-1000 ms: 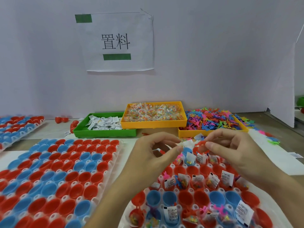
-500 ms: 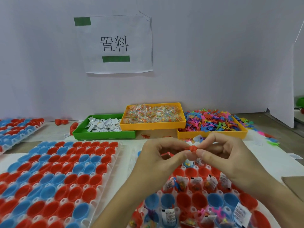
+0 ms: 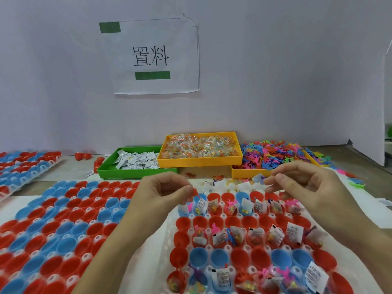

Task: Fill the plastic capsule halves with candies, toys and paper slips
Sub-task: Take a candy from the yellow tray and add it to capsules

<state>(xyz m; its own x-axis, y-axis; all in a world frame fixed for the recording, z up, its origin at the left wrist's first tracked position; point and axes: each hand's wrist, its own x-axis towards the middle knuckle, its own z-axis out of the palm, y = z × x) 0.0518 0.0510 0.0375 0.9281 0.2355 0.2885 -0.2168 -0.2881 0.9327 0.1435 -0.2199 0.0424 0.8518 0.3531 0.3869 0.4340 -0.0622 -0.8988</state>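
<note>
My left hand pinches a small red toy over the far row of the white capsule tray in front of me. My right hand hovers to the right, apart from the toy, its fingers loosely curled with nothing visible between them. Many red and blue capsule halves in this tray hold candies, toys and paper slips; other halves are empty. Behind stand a green tray of paper slips, a yellow tray of candies and a yellow tray heaped with coloured toys.
A second tray of empty red and blue halves lies at the left, and a third tray at the far left. Loose red capsules sit by the wall. A paper sign hangs behind; a white partition bounds the right.
Both hands were pinching the red toy together; now they have parted, the toy stays in my left hand and my right hand has moved off to the right.
</note>
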